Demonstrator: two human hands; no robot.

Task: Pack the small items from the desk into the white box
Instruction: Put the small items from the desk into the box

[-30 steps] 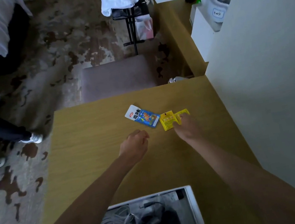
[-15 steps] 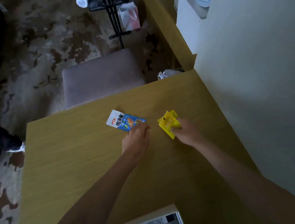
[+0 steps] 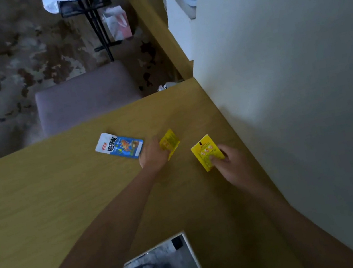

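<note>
Beyond the white box, on the desk, the two yellow packets that lay overlapped a second ago have been split apart: the right hand now pinches one yellow packet, lifted off to the right of the box, while the left hand closes on the other yellow packet, blurred by motion (its grip looks firm, though I cannot be sure). Both seem ready to go in. A blue packet remains flat, farther left. Only a corner of the box shows, its contents a dark tangle.
</note>
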